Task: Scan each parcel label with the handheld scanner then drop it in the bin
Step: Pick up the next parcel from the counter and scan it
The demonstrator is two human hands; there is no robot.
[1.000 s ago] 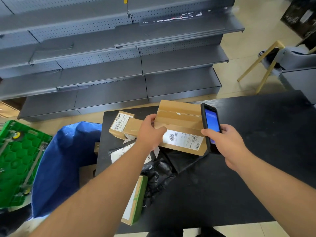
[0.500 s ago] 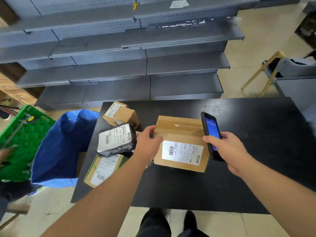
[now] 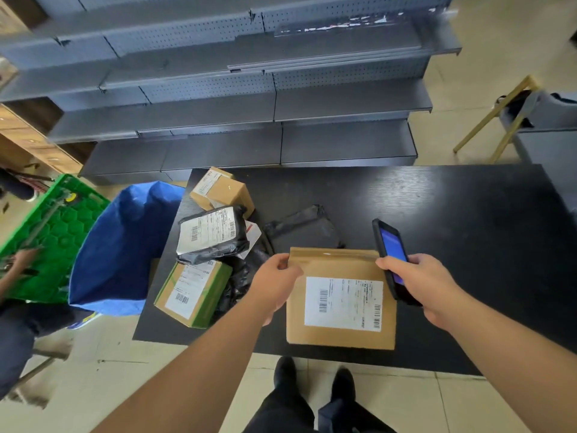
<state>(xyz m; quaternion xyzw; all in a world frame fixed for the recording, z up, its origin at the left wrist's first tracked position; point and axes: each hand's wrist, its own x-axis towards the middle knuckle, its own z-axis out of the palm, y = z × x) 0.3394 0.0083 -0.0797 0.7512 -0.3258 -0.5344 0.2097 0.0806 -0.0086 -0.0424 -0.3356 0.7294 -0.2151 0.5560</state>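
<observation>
A flat brown cardboard parcel [image 3: 340, 332] with a white barcode label facing up lies at the near edge of the black table [image 3: 452, 214]. My left hand [image 3: 274, 284] grips its upper left corner. My right hand [image 3: 420, 281] holds the handheld scanner [image 3: 390, 248], a black phone-like device with a lit blue screen, just above the parcel's upper right corner. The blue bag bin [image 3: 125, 248] stands open on the floor left of the table.
Other parcels sit on the table's left part: a small brown box [image 3: 224, 190], a black bag with a white label [image 3: 209, 234], a green-edged box [image 3: 193, 292], a flat black bag [image 3: 303, 228]. A green crate [image 3: 46, 232] and another person's hand [image 3: 23, 257] are at far left. Grey shelves stand behind.
The brown parcel came toward me to the table's near edge in my left hand. The scanner stayed beside its right corner. The view shifted back and the other parcels came into view.
</observation>
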